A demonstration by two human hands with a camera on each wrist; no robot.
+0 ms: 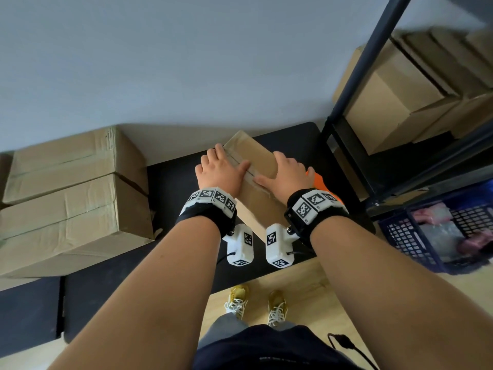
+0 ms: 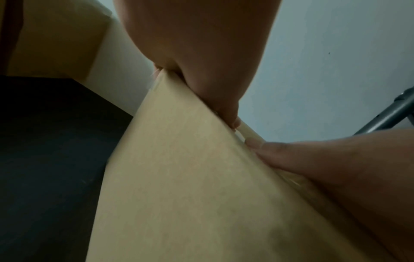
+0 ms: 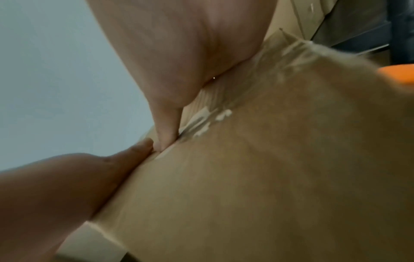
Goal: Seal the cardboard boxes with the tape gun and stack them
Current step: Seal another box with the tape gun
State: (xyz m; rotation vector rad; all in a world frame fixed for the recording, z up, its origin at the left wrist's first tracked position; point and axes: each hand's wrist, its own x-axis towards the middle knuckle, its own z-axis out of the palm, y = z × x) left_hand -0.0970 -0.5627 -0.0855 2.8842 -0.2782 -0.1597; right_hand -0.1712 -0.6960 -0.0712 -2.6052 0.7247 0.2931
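A tall cardboard box [image 1: 256, 156] stands on the black table [image 1: 181, 182], with clear tape along its top seam [image 3: 201, 122]. My left hand [image 1: 221, 169] grips the box's top left edge and my right hand [image 1: 288, 172] grips its top right edge. Both thumbs lie on the lid and nearly meet at the seam. The left wrist view shows my left hand [image 2: 201, 53] on the edge above the box's side [image 2: 179, 177]. The right wrist view shows my right hand [image 3: 168, 53] on the box [image 3: 268, 177]. An orange thing [image 1: 321, 184] lies mostly hidden behind my right hand.
Two large taped boxes [image 1: 66, 198] are stacked at the table's left against the wall. A dark metal shelf [image 1: 354, 70] with more boxes [image 1: 394, 84] stands to the right. A blue crate [image 1: 426, 236] sits on the floor below it.
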